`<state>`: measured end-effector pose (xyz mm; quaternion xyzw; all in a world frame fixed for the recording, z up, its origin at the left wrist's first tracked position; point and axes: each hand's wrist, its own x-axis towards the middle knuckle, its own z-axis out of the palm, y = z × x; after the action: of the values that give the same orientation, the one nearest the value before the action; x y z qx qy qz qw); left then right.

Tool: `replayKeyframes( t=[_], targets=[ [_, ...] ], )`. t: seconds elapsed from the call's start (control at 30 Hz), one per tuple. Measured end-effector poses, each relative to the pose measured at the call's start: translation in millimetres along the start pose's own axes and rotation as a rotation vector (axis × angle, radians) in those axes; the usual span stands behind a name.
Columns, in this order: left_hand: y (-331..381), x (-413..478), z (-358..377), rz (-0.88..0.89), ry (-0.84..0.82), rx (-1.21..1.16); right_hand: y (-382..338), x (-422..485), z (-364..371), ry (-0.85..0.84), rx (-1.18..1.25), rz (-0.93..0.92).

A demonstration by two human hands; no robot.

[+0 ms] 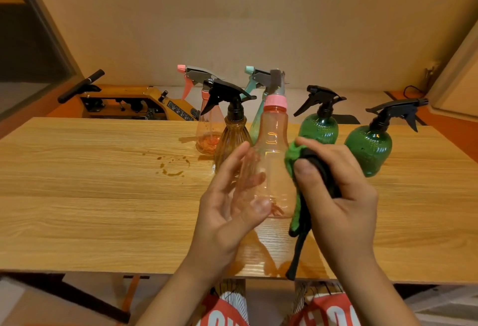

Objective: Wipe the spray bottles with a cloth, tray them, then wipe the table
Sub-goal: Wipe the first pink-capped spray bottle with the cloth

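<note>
Bottle [272, 144] in left hand [227, 213] looks near-empty; right hand [342, 196] grips cloth [291, 156].

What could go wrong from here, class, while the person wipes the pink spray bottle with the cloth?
The left hand holds the pink bottle in a loose-looking thumb-and-finger grip; pressure from the cloth in the right hand could push it out.
The amber bottle stands close behind; a slip might topple it.
Brown spills on the table could re-soil a wiped bottle set down there.
</note>
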<state>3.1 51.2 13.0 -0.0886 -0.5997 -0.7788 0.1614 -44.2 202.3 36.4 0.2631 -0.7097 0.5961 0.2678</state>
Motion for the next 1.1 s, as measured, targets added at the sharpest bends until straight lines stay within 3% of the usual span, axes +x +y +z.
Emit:
replayKeyframes(
  t=[0.1, 0.23, 0.4, 0.6, 0.73, 0.8, 0.93, 1.1],
  targets=[
    [1, 0, 2, 0.059, 0.038, 0.061, 2, 2, 2, 0.033, -0.004, 0.075],
    [4, 2, -1, 0.070, 0.046, 0.085, -4, -2, 1, -0.104, -0.139, -0.183],
    [4, 0, 0, 0.041, 0.017, 0.091, 2, 0, 5, 0.051, 0.011, 0.051],
    [4, 0, -7, 0.013, 0.029, 0.087, -2, 2, 0, -0.070, -0.062, -0.110],
    [9, -5, 6, 0.044, 0.028, 0.121, 4, 4, 1, 0.064, 0.043, 0.158],
    [9, -3, 9, 0.046, 0.049, 0.130, 3, -1, 4, 0.067, -0.018, 0.151],
    [11, -1, 8, 0.056, 0.036, 0.143, -5, -8, 5, 0.015, -0.139, -0.045],
    [9, -1, 1, 0.066, 0.008, 0.152, -2, 0, 5, 0.120, 0.078, 0.174]
  ],
)
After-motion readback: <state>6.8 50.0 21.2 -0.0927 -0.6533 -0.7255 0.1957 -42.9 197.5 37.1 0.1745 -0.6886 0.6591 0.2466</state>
